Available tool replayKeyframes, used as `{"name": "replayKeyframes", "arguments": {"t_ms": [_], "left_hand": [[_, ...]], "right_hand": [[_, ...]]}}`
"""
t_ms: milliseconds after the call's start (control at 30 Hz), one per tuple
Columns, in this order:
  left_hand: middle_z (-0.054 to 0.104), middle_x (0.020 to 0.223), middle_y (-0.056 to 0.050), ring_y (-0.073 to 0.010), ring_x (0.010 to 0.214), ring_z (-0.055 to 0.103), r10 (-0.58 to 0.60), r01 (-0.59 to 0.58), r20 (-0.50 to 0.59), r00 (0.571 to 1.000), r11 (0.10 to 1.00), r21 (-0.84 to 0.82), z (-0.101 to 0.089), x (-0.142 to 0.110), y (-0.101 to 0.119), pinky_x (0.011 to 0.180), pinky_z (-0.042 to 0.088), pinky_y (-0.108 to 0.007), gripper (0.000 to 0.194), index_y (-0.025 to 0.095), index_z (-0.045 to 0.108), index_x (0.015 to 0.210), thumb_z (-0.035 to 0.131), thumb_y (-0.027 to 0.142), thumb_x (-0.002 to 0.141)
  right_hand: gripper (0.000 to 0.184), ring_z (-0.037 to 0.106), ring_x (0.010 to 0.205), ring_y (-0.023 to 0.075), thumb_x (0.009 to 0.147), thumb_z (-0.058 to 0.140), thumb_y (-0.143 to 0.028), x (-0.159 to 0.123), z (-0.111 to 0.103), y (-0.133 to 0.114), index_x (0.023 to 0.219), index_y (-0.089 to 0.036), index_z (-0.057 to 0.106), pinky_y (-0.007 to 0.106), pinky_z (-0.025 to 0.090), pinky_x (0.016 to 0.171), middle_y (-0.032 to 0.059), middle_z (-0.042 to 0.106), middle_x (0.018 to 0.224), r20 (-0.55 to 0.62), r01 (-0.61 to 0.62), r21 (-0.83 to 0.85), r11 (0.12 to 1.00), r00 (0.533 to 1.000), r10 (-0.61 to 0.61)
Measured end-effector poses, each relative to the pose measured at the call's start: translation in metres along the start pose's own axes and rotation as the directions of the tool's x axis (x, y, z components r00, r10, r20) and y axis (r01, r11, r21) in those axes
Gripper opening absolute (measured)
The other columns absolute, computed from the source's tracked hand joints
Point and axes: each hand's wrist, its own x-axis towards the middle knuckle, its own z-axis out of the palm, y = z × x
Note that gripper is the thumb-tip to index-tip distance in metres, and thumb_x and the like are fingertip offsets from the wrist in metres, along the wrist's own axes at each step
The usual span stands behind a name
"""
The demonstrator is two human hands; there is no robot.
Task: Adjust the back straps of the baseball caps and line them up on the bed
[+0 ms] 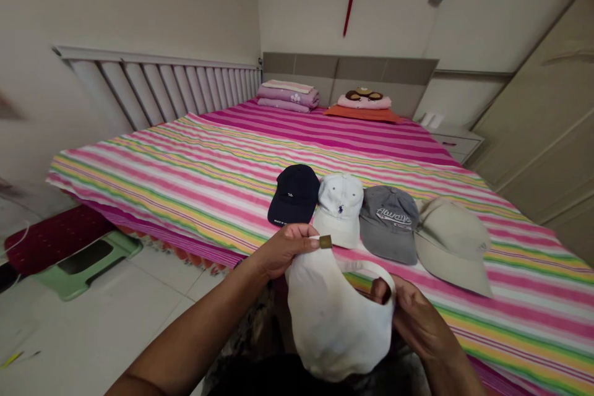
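Observation:
A white baseball cap (pixel 338 322) is held between my two hands over the bed's near edge, its back strap and opening facing up. My left hand (pixel 290 249) pinches the strap by its brass-coloured buckle. At the other side of the opening, my right hand (pixel 415 315) grips the cap's edge, with a fingertip showing inside the gap. Just beyond, a row of caps lies on the bed: a navy cap (pixel 297 192), a pale cap with a small dark logo (pixel 341 198), a grey cap with white lettering (pixel 390 223) and a beige cap (pixel 452 241).
The bed has a striped sheet (pixel 153 167). Folded purple bedding (pixel 288 98) and a pink folded item (pixel 364 102) lie near the headboard (pixel 301 68). A white rail (pixel 162 86) runs along the left. A green stool (pixel 88 266) stands on the floor; a nightstand (pixel 457 142) is at right.

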Motion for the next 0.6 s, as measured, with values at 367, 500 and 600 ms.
{"name": "replayKeyframes", "arguments": {"t_ms": [367, 500, 600], "left_hand": [[0.057, 0.051, 0.002, -0.0059, 0.040, 0.049, -0.058, 0.058, 0.044, 0.997, 0.998, 0.011, 0.011, -0.003, -0.003, 0.040, 0.035, -0.016, 0.025, 0.011, 0.058, 0.063, 0.075, 0.026, 0.055], [0.059, 0.051, 0.001, -0.0061, 0.039, 0.049, -0.083, 0.083, 0.057, 0.995, 0.996, -0.013, 0.015, 0.000, -0.003, 0.040, 0.036, -0.017, 0.026, 0.011, 0.060, 0.064, 0.077, 0.027, 0.053], [0.061, 0.054, -0.001, -0.0067, 0.040, 0.051, -0.086, 0.087, 0.074, 0.994, 0.996, -0.001, 0.019, 0.003, -0.003, 0.041, 0.037, -0.017, 0.029, 0.010, 0.061, 0.066, 0.078, 0.027, 0.050]], "right_hand": [[0.025, 0.034, 0.036, 0.0051, 0.075, 0.060, -0.041, 0.001, 0.025, -0.019, 0.072, -0.016, 0.062, 0.020, 0.024, 0.040, -0.0044, 0.044, 0.041, -0.080, 0.116, 0.036, 0.993, 0.990, -0.113], [0.023, 0.038, 0.034, 0.0038, 0.070, 0.066, -0.037, 0.004, 0.035, -0.029, 0.072, -0.014, 0.063, 0.020, 0.026, 0.039, -0.0008, 0.055, 0.052, -0.075, 0.078, -0.089, 0.993, 0.994, -0.085], [0.021, 0.038, 0.034, 0.0021, 0.068, 0.068, -0.034, 0.010, 0.046, -0.038, 0.071, -0.015, 0.060, 0.018, 0.025, 0.037, -0.0012, 0.058, 0.058, -0.071, 0.072, -0.157, 0.985, 0.994, -0.084]]}}
